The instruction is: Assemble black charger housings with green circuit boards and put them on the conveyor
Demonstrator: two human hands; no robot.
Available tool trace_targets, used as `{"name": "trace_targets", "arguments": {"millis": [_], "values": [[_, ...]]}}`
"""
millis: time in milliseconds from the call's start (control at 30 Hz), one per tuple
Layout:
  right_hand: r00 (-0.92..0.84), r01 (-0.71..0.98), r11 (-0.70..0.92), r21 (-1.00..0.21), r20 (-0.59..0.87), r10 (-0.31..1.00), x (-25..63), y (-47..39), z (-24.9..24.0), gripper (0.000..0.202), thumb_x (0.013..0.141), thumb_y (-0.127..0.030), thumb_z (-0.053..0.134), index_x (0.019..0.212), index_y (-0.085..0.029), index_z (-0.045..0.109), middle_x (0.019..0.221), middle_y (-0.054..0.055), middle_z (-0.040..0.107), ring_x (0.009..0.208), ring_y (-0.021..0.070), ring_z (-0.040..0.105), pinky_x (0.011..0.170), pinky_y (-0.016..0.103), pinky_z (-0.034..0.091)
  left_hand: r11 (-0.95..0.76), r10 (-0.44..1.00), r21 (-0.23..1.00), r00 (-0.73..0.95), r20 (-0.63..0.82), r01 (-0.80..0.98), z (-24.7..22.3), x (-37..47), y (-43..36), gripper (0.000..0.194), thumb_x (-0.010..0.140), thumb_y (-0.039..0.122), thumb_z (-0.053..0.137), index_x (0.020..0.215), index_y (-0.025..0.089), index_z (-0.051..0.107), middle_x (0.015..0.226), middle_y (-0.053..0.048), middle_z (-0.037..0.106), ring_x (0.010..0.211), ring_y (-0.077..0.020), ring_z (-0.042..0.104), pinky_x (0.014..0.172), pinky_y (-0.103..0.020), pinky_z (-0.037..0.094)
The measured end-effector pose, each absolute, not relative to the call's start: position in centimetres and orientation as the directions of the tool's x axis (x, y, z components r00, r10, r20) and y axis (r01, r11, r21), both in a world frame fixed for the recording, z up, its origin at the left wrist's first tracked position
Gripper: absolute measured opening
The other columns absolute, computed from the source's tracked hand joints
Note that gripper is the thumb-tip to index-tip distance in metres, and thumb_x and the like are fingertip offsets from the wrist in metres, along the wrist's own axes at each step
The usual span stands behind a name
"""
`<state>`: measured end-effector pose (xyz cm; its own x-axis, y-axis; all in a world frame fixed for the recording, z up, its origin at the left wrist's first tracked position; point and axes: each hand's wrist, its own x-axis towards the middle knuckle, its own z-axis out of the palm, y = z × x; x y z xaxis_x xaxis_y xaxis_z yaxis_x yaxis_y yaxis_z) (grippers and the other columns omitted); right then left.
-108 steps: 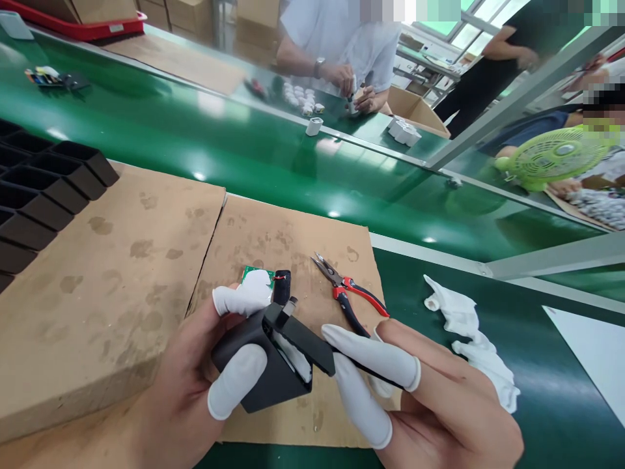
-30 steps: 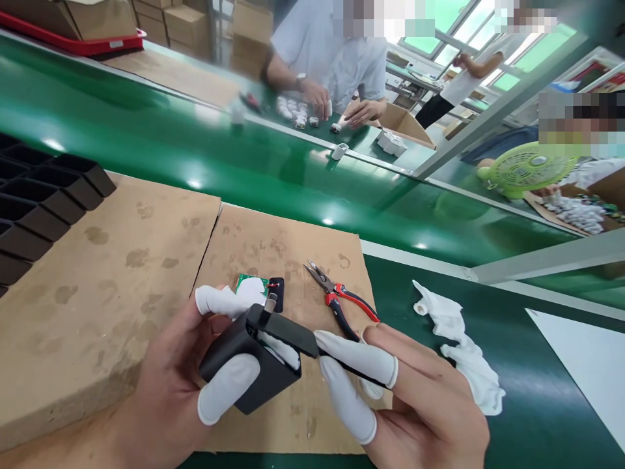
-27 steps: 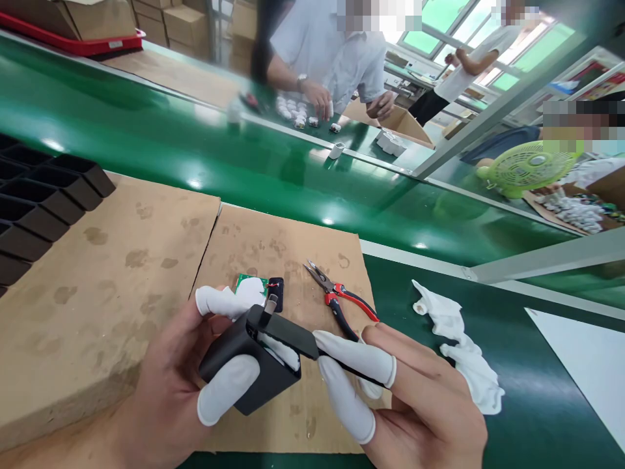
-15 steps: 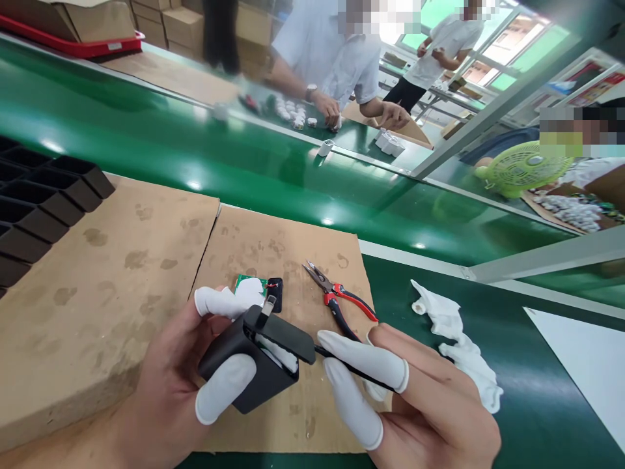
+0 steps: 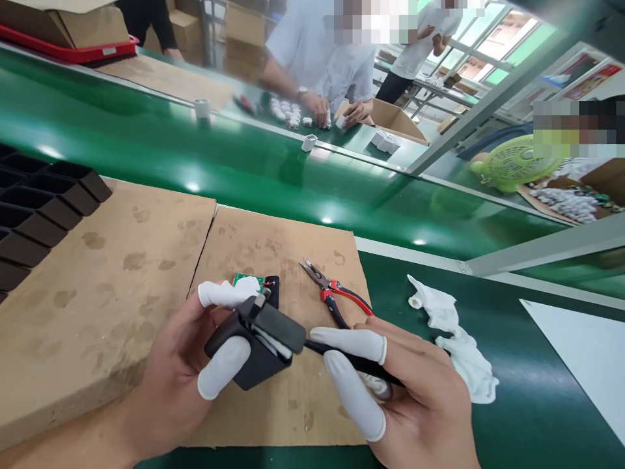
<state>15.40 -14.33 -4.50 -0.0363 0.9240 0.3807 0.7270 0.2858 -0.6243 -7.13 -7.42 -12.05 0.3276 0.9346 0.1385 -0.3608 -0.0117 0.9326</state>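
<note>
Thumb and fingers of my left hand (image 5: 195, 345), in white finger cots, grip a black rectangular case (image 5: 263, 361). Its black end cap (image 5: 278, 326), with metal prongs, sits tilted over the opening, where something white shows inside. In my right hand (image 5: 390, 371) is a thin black tool (image 5: 351, 359), pinched between cotted fingers, its tip close to the cap's right end; whether it touches is unclear. Behind the case lie a green circuit board (image 5: 240, 280) with a white part and a black piece (image 5: 272, 290) with red wires.
Red-handled pliers (image 5: 329, 290) lie on the cardboard (image 5: 293, 241). White cloth scraps (image 5: 442, 309) are on the green table at right. Black cases (image 5: 53, 202) stand in rows at left. Across the green conveyor (image 5: 234, 172), a person handles small white parts; a green fan (image 5: 512, 159) is at far right.
The case has tilted and moved slightly up, and my right hand has shifted left with the tool. Across the conveyor, the person's hands have come closer together.
</note>
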Motion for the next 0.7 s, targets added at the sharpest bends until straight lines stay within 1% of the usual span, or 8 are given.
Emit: {"name": "trace_targets", "arguments": {"millis": [100,200,300,367,433,500,600,700], "values": [[-0.024,0.736,0.285,-0.615,0.396,0.918,15.4,-14.3,-4.6,0.017,0.104,-0.013,0.072,0.112,-0.023,0.083,0.073,-0.004,0.073,0.058,0.0103,0.052,0.059,0.027,0.044,0.055,0.942,0.929,0.327,0.074,-0.366,-11.7,-6.9,-7.3,0.020,0.104,0.044,0.085,0.124,0.041,0.084,0.114,-0.001,0.085,0.096,-0.0150,0.082,0.088,-0.019,0.068],[-0.035,0.738,0.294,-0.607,0.401,0.916,15.4,-14.3,-4.6,0.017,0.104,-0.013,0.073,0.113,-0.022,0.083,0.076,-0.003,0.073,0.063,0.0123,0.054,0.060,0.029,0.044,0.065,0.947,0.932,0.317,0.055,-0.356,-11.7,-6.9,-7.2,0.019,0.103,0.044,0.086,0.121,0.038,0.085,0.114,-0.002,0.085,0.095,-0.0163,0.082,0.086,-0.021,0.069],[-0.050,0.739,0.304,-0.601,0.402,0.914,15.4,-14.4,-4.7,0.017,0.104,-0.012,0.072,0.113,-0.023,0.082,0.069,-0.005,0.061,0.062,0.0123,0.046,0.062,0.029,0.043,0.026,0.948,0.932,0.306,0.092,-0.362,-11.9,-7.0,-7.2,0.022,0.099,0.040,0.091,0.119,0.037,0.085,0.113,-0.002,0.084,0.093,-0.0175,0.082,0.088,-0.024,0.070],[-0.068,0.739,0.316,-0.595,0.401,0.914,15.5,-14.5,-4.7,0.019,0.104,-0.011,0.072,0.115,-0.023,0.082,0.069,-0.006,0.055,0.063,0.0121,0.043,0.063,0.029,0.042,0.006,0.945,0.934,0.306,0.111,-0.358,-12.0,-7.0,-7.2,0.029,0.093,0.034,0.097,0.120,0.038,0.084,0.108,0.000,0.083,0.090,-0.0173,0.081,0.087,-0.024,0.071],[-0.083,0.738,0.320,-0.594,0.391,0.917,15.5,-14.5,-4.7,0.021,0.105,-0.010,0.071,0.118,-0.023,0.082,0.071,-0.006,0.056,0.064,0.0121,0.043,0.063,0.028,0.041,-0.006,0.949,0.938,0.295,0.115,-0.347,-12.2,-7.1,-7.3,0.038,0.088,0.027,0.100,0.120,0.038,0.084,0.104,0.001,0.082,0.088,-0.0171,0.080,0.086,-0.024,0.071],[-0.087,0.739,0.314,-0.596,0.377,0.922,15.6,-14.5,-4.7,0.021,0.105,-0.010,0.071,0.120,-0.022,0.081,0.072,-0.006,0.057,0.064,0.0119,0.043,0.062,0.028,0.040,-0.025,0.952,0.939,0.279,0.128,-0.343,-12.3,-7.1,-7.4,0.041,0.085,0.025,0.101,0.120,0.038,0.084,0.104,0.001,0.081,0.089,-0.0181,0.080,0.086,-0.025,0.071],[-0.085,0.744,0.299,-0.598,0.359,0.930,15.8,-14.6,-4.6,0.021,0.106,-0.011,0.071,0.120,-0.023,0.081,0.072,-0.006,0.057,0.063,0.0113,0.041,0.060,0.027,0.038,-0.043,0.946,0.941,0.289,0.146,-0.335,-12.5,-7.2,-7.4,0.039,0.087,0.024,0.099,0.120,0.037,0.083,0.105,-0.001,0.081,0.091,-0.0200,0.081,0.087,-0.027,0.072],[-0.089,0.748,0.296,-0.594,0.353,0.931,15.8,-14.6,-4.6,0.018,0.106,-0.012,0.072,0.117,-0.022,0.081,0.072,-0.006,0.058,0.063,0.0115,0.042,0.060,0.027,0.038,-0.050,0.942,0.943,0.297,0.154,-0.330,-12.7,-7.2,-7.6,0.038,0.090,0.022,0.096,0.121,0.038,0.081,0.102,0.000,0.081,0.090,-0.0200,0.081,0.085,-0.026,0.071]]}}
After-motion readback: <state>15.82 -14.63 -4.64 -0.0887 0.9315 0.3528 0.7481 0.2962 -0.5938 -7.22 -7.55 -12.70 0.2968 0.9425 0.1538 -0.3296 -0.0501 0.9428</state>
